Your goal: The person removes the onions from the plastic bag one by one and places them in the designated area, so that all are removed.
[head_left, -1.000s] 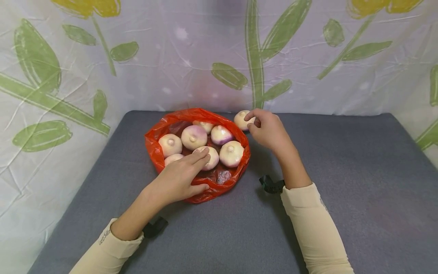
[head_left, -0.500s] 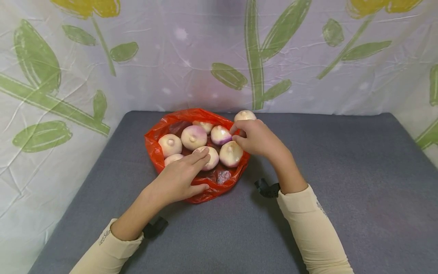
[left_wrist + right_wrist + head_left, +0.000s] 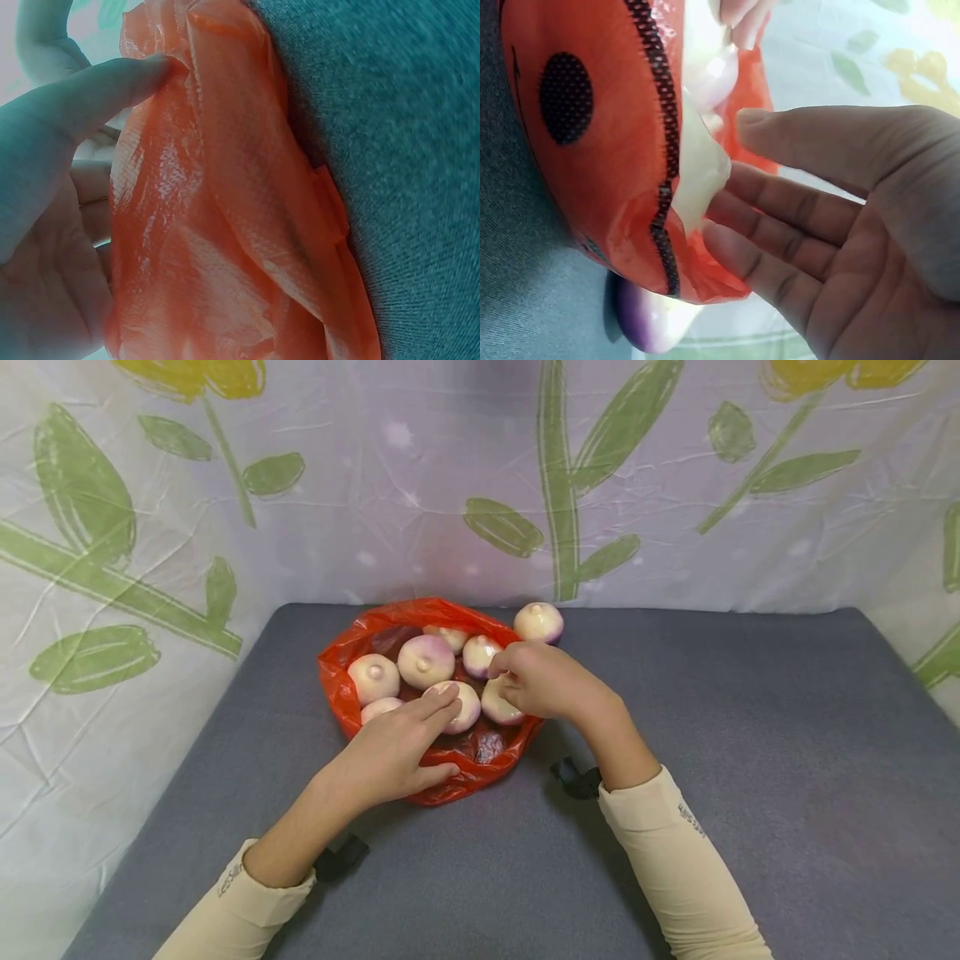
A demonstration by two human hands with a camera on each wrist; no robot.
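In the head view a red plastic bag (image 3: 341,697) lies wide open, holding several white-and-purple turnips. My left hand (image 3: 390,752) reaches over its near left rim, extended fingers resting on a turnip (image 3: 467,708). In the left wrist view the left thumb (image 3: 112,86) touches the outside of the bag (image 3: 210,225). My right hand (image 3: 547,681) is over the bag's right side, at another turnip (image 3: 497,703) that it partly covers. The right wrist view shows loosely bent fingers (image 3: 772,262) against that pale turnip (image 3: 701,176), with the thumb apart from it.
One turnip (image 3: 538,622) sits outside the bag on the grey cloth-covered table (image 3: 750,735), behind the right hand. A white sheet (image 3: 420,485) printed with flowers and leaves hangs at the back and sides.
My right hand has moved from the turnip outside the bag, leftward and nearer, onto a turnip at the bag's right side. The left hand has stayed in place.
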